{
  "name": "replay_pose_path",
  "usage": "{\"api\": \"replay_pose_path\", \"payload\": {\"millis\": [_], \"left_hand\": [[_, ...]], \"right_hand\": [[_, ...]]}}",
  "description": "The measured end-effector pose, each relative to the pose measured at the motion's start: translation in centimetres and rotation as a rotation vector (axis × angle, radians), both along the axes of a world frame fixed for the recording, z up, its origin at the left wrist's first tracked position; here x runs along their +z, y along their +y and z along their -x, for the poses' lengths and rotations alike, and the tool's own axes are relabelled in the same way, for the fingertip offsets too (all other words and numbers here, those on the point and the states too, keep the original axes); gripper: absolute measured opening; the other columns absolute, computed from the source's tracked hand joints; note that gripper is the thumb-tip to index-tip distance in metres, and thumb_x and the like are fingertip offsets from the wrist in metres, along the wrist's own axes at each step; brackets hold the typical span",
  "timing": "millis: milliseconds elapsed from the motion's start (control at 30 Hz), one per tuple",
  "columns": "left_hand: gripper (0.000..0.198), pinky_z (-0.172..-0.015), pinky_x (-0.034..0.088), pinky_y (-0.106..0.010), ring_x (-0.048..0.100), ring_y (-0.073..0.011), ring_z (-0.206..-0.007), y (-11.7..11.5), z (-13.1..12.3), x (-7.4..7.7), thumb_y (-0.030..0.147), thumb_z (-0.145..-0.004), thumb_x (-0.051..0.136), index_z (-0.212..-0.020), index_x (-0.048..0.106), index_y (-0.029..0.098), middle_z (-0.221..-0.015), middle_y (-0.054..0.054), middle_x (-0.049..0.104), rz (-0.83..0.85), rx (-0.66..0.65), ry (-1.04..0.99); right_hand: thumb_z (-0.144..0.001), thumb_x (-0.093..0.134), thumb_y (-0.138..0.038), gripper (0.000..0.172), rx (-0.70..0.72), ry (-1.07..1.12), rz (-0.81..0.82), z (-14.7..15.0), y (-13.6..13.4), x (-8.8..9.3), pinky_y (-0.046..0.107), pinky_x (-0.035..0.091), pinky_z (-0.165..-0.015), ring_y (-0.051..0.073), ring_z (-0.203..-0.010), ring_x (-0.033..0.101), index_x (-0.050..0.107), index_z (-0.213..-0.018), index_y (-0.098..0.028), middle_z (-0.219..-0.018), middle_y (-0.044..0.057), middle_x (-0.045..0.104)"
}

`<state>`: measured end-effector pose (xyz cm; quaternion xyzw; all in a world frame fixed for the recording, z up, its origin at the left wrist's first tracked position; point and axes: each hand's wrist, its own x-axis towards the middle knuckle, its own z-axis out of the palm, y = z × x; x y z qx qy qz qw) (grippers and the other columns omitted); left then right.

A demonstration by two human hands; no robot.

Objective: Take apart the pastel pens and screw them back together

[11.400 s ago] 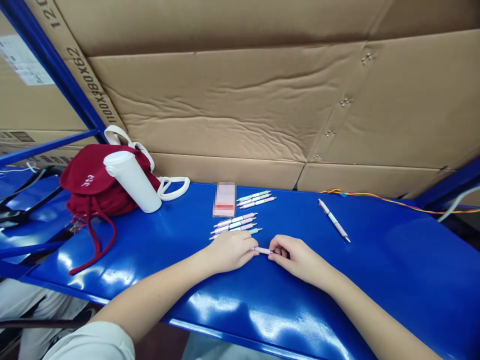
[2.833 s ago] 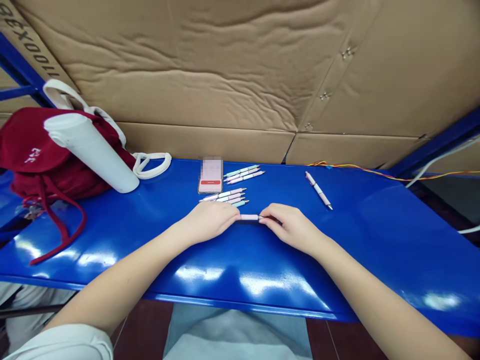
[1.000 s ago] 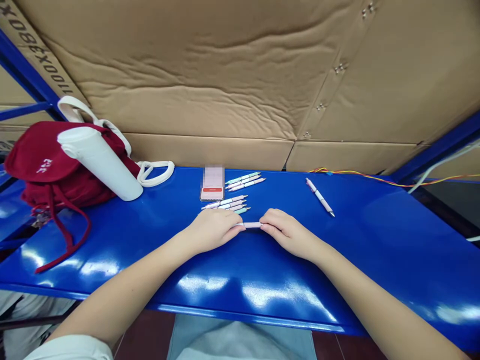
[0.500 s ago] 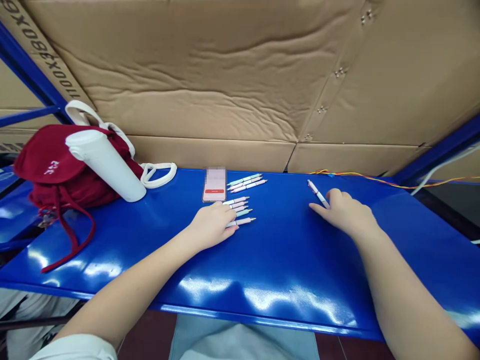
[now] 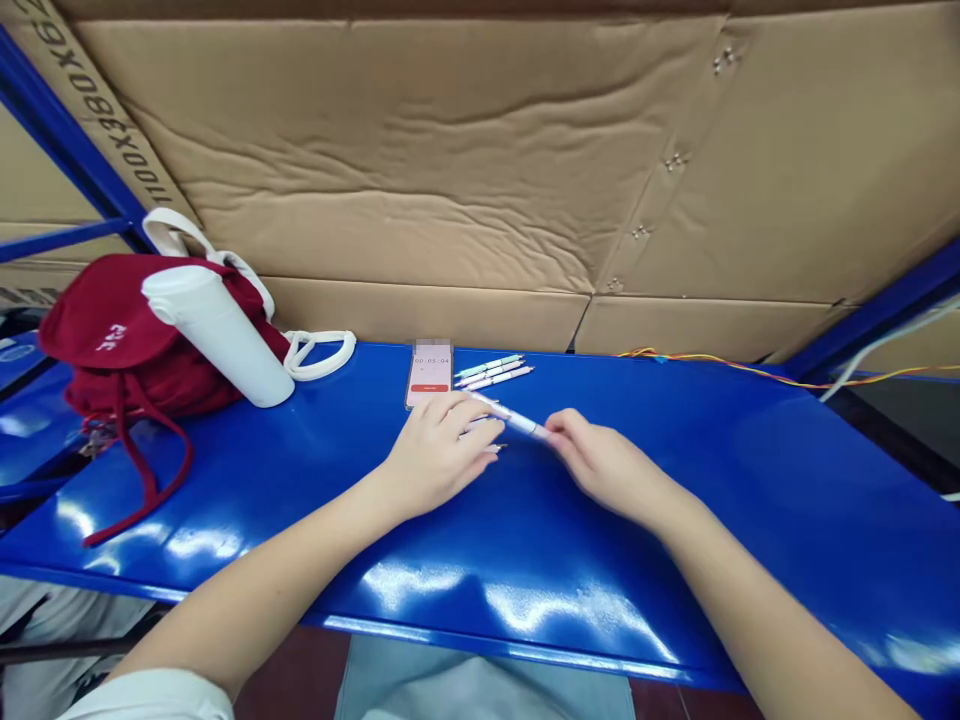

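In the head view my right hand (image 5: 600, 455) is closed, pinching the near end of a pale pen (image 5: 525, 422) between thumb and fingers. This pen slants up and left, its far end reaching the fingers of my left hand (image 5: 442, 445). My left hand is curled over several pens (image 5: 496, 448) on the blue table and mostly hides them; only their ends show past the fingers. Just beyond, more slim pens (image 5: 495, 372) in white, mint and pink lie side by side. A phone (image 5: 430, 375) with a timer on its screen lies behind my left hand.
A dark red bag (image 5: 150, 340) with white straps sits at the left of the blue table (image 5: 360, 560), with a white bottle (image 5: 232, 340) leaning against it. Cardboard (image 5: 420, 240) walls the back. Thin wires (image 5: 720, 362) run along the back right edge.
My right hand has come left with the pen, from the table's right side up to my left hand. The fingers of my left hand have shifted and lifted slightly over the pens.
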<state>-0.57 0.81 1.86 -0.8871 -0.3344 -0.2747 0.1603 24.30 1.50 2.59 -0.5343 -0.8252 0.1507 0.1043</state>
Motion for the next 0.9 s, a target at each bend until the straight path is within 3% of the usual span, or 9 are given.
{"api": "replay_pose_path", "payload": {"millis": [67, 167, 233, 533, 733, 800, 900], "left_hand": [[0.018, -0.083, 0.044, -0.036, 0.057, -0.0220, -0.099, -0.3, -0.2, -0.1, 0.030, -0.091, 0.049, -0.098, 0.062, 0.019, -0.102, -0.007, 0.065, -0.003, -0.059, 0.060], [0.026, -0.069, 0.045, -0.029, 0.061, -0.0162, -0.076, -0.3, -0.2, -0.5, 0.028, -0.095, 0.041, -0.086, 0.063, 0.018, -0.080, -0.004, 0.066, 0.061, -0.098, 0.129], [0.030, -0.066, 0.045, -0.028, 0.061, -0.0157, -0.072, -0.2, -0.1, -0.8, 0.028, -0.096, 0.038, -0.086, 0.063, 0.017, -0.076, -0.003, 0.066, 0.093, -0.087, 0.130], [0.031, -0.068, 0.049, -0.026, 0.062, -0.0161, -0.079, -0.3, -0.1, -0.6, 0.030, -0.096, 0.037, -0.089, 0.065, 0.018, -0.084, -0.005, 0.066, 0.181, -0.087, 0.174], [0.030, -0.068, 0.048, -0.025, 0.062, -0.0156, -0.078, -0.4, 0.0, -0.5, 0.030, -0.095, 0.038, -0.089, 0.065, 0.019, -0.085, -0.004, 0.066, 0.250, -0.098, 0.161], [0.029, -0.068, 0.049, -0.026, 0.062, -0.0156, -0.079, -0.4, 0.0, -0.4, 0.030, -0.095, 0.039, -0.091, 0.065, 0.019, -0.086, -0.003, 0.067, 0.258, -0.095, 0.151], [0.028, -0.067, 0.049, -0.025, 0.063, -0.0158, -0.079, -0.4, 0.1, -0.3, 0.031, -0.095, 0.040, -0.092, 0.065, 0.019, -0.086, -0.003, 0.067, 0.264, -0.073, 0.140]], "right_hand": [[-0.097, 0.027, -0.036, 0.026, 0.167, 0.048, 0.025, 2.5, -1.4, -0.2, 0.028, 0.042, -0.064, 0.020, -0.075, 0.063, 0.048, -0.102, -0.021, -0.089, 0.006, 0.067], [-0.097, 0.030, -0.036, 0.027, 0.235, 0.085, 0.027, 3.5, -2.1, -0.5, 0.028, 0.043, -0.066, 0.019, -0.077, 0.063, 0.051, -0.102, -0.020, -0.093, 0.006, 0.066], [-0.097, 0.031, -0.035, 0.028, 0.253, 0.087, 0.000, 3.0, -1.9, -0.5, 0.028, 0.044, -0.071, 0.018, -0.082, 0.061, 0.056, -0.099, -0.021, -0.094, 0.006, 0.065], [-0.097, 0.030, -0.029, 0.031, 0.283, -0.030, -0.036, 2.2, -1.7, -0.6, 0.028, 0.043, -0.069, 0.018, -0.076, 0.058, 0.057, -0.085, -0.019, -0.083, 0.006, 0.061], [-0.092, 0.040, -0.022, 0.013, 0.241, -0.044, -0.075, 2.3, -2.0, -1.0, 0.026, 0.036, -0.057, 0.016, -0.066, 0.054, 0.049, -0.085, -0.019, -0.083, 0.005, 0.058], [-0.091, 0.045, -0.026, 0.008, 0.213, -0.010, -0.043, 2.3, -2.1, -0.6, 0.026, 0.037, -0.057, 0.017, -0.067, 0.055, 0.049, -0.089, -0.019, -0.084, 0.004, 0.058], [-0.091, 0.046, -0.037, 0.019, 0.178, 0.069, 0.015, 2.1, -2.0, 0.1, 0.028, 0.042, -0.065, 0.018, -0.076, 0.058, 0.051, -0.098, -0.020, -0.090, 0.005, 0.061]]}}
